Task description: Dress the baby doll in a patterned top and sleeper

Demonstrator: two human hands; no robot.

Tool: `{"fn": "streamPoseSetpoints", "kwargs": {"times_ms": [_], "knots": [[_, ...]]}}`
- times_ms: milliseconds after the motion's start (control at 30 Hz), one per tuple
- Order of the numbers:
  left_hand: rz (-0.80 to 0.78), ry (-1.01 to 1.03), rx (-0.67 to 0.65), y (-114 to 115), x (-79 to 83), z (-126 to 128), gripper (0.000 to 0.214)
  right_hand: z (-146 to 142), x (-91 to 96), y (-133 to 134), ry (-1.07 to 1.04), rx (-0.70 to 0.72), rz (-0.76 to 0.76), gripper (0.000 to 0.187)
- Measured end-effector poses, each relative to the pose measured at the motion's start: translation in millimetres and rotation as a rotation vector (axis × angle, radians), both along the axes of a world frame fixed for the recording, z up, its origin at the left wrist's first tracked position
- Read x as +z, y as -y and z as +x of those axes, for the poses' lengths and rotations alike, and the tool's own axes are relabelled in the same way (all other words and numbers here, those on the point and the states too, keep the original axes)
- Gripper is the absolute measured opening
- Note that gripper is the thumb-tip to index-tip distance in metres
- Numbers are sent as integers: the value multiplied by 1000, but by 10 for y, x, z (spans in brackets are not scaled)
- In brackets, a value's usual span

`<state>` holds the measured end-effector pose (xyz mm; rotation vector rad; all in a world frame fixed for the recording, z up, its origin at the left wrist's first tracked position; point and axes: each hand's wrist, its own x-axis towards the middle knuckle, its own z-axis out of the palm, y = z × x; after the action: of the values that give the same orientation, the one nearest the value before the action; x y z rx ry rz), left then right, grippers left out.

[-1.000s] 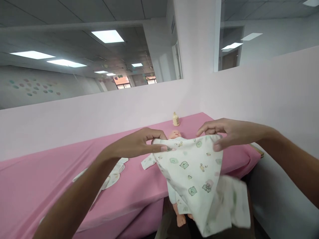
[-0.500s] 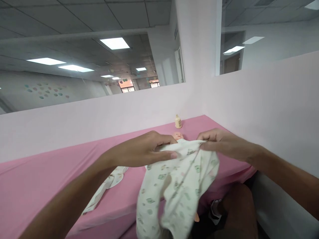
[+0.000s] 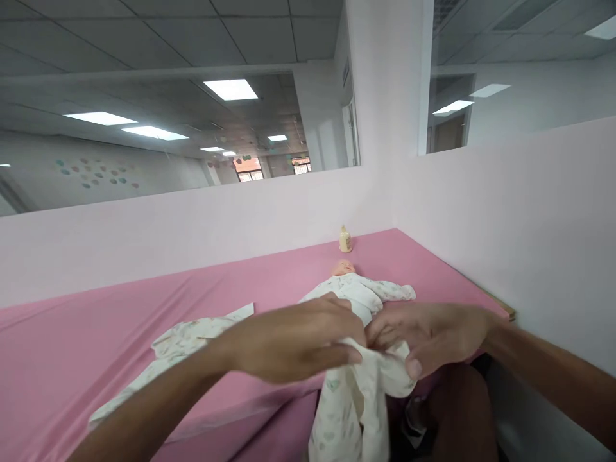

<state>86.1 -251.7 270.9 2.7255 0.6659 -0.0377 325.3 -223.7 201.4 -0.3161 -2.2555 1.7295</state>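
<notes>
My left hand (image 3: 308, 337) and my right hand (image 3: 428, 330) are close together at the near edge of the bed. Both are closed on the waist end of a pair of white printed baby pants (image 3: 337, 410), which looks bunched between them. The legs of the pants hang down past the edge. Just beyond my hands a baby doll (image 3: 343, 268) lies on its back in a white printed top (image 3: 356, 289), one sleeve stretched out to the right. Its lower body is hidden behind my hands and the pants.
A pink sheet (image 3: 206, 285) covers the bed. Another white printed garment (image 3: 180, 340) lies left of the doll, partly behind my left forearm. A cream pump bottle (image 3: 345, 240) stands by the back wall. White walls (image 3: 520, 212) enclose the back and right sides; my knee (image 3: 464, 410) is below.
Both hands have come lower and closer together, gathering the pants' waist. The pants have dropped, so the doll's top and outstretched sleeve now show.
</notes>
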Motion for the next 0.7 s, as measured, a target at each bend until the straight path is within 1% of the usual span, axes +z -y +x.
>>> {"fn": "streamPoseSetpoints", "kwargs": {"times_ms": [67,133,233,300,333,400,500,533,600,667,700], "knots": [[77,22,-61,113,-125,68,19,-124,-156,81,-62,-11,-86,41],[117,33,-55,175,-254,67,17,-201,-336,162,-70,-48,-103,30],[37,43,-59,171,-424,-30,21,-194,-566,268,-22,-67,-114,11],[-53,66,-117,137,-511,-113,24,-130,-662,315,19,-73,-135,4],[-77,75,-138,119,-546,-146,24,-95,-694,329,18,-76,-138,5],[-74,72,-136,97,-600,-177,22,-49,-747,336,-58,-42,-137,16],[30,75,-115,100,-663,-122,15,-97,-871,302,-267,49,-189,34],[67,90,-130,107,-683,-85,15,-146,-936,286,-311,63,-238,37],[130,135,-184,130,-730,-9,16,-266,-1093,276,-377,12,-419,39],[166,190,-217,165,-785,47,17,-378,-1244,342,-398,-60,-600,35],[169,222,-220,188,-820,65,18,-415,-1299,419,-368,-71,-644,33]]}}
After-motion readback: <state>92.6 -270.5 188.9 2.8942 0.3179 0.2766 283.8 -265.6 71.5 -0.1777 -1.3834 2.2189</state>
